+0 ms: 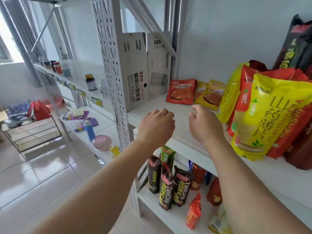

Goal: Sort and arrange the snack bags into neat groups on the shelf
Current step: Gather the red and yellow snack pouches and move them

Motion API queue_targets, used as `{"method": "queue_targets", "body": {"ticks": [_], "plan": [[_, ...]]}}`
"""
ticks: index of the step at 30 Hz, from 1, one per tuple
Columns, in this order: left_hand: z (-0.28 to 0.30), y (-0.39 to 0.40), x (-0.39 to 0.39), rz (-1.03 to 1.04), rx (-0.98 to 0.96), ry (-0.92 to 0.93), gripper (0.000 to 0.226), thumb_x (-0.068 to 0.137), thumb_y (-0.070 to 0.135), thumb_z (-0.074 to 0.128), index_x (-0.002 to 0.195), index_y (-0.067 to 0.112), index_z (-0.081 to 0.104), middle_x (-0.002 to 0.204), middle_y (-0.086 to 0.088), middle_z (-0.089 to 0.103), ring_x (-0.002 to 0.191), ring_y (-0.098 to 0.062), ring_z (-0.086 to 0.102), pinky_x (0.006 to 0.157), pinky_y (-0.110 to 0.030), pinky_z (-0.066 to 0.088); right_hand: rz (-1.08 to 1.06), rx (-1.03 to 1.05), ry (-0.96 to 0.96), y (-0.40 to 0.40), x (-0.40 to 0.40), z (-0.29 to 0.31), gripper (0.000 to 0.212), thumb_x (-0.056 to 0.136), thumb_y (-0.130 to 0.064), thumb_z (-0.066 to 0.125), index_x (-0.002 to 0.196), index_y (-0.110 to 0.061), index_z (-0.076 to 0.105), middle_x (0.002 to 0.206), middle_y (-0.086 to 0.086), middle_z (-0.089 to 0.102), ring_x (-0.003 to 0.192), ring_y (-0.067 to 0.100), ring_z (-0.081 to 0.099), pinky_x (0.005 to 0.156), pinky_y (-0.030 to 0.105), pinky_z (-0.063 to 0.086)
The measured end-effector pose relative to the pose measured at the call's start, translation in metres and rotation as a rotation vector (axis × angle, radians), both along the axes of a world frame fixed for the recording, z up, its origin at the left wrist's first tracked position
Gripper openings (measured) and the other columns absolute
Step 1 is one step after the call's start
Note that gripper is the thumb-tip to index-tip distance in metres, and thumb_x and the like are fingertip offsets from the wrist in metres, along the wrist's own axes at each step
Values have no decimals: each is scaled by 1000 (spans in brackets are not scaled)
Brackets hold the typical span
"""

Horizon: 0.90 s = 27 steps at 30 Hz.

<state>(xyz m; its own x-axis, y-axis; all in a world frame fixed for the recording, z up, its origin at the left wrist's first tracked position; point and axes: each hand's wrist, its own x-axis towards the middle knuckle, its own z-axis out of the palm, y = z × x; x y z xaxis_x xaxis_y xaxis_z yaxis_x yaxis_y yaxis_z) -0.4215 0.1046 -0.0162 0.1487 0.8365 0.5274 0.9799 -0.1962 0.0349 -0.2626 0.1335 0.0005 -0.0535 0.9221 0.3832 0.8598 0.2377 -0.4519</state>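
Box (pixel 135 71) at upper centre reads "CRAFT WHEAT BEER". Both hands hover empty over the shelf (pixel 182 130) mid-frame: left hand (pixel 156 126) fisted, right hand (pixel 204 124) loosely curled. Snack bags (pixel 181 92) lie just beyond.

shelf (pixel 185 139) white. front bag (pixel 263 119) yellow, green lettering. flat packet (pixel 181 92) red; its neighbour (pixel 213 95) yellow. lower bags (pixel 166 188) dark brown, yellow lettering.
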Motion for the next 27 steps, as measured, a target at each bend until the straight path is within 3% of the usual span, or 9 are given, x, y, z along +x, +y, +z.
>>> {"method": "queue_targets", "body": {"ticks": [6,10,14,16,21,24,27], "plan": [[13,101,-11,31,-154,-244,36,103,36,45,133,19,55,132,0,58,122,-26,53,87,-39,48,-188,-55,251,106,-10,2,40,98,-27,47,133,-7,50,132,21,56,122,38,52,96,41,43],[18,164,-15,18,-280,-508,39,104,43,43,132,18,53,133,-5,56,123,-29,50,87,-37,42,-301,-55,249,156,-10,-3,44,92,-27,52,129,-3,53,129,24,56,120,41,51,98,44,44],[11,237,-16,10,-396,-791,45,98,49,51,131,18,53,130,-7,58,122,-30,54,101,-42,46,-405,-92,286,195,-7,-13,49,91,-30,55,132,-3,49,135,22,52,124,40,48,102,47,42],[5,265,-13,26,-452,-842,48,93,49,54,131,19,52,130,-7,60,122,-32,55,103,-48,47,-498,-113,288,209,-3,-16,48,90,-31,55,131,-6,51,137,20,51,127,39,46,105,47,39],[-1,311,-3,20,-551,-860,68,87,55,56,142,17,46,138,-9,58,127,-34,53,107,-44,43,-669,-212,274,229,1,-25,49,91,-40,47,138,-26,46,151,13,36,141,36,29,116,49,23],[5,326,-1,-6,-556,-972,65,91,45,63,143,12,42,139,-10,58,127,-34,53,102,-35,44,-694,-226,292,238,1,-27,45,98,-41,34,139,-27,44,153,9,34,141,35,30,115,48,23],[8,331,-3,-35,-545,-1104,61,93,26,68,144,10,37,134,-8,59,120,-31,58,85,-29,40,-711,-170,313,246,7,-23,41,102,-33,35,135,-12,49,142,16,46,129,37,44,104,44,35]]}}
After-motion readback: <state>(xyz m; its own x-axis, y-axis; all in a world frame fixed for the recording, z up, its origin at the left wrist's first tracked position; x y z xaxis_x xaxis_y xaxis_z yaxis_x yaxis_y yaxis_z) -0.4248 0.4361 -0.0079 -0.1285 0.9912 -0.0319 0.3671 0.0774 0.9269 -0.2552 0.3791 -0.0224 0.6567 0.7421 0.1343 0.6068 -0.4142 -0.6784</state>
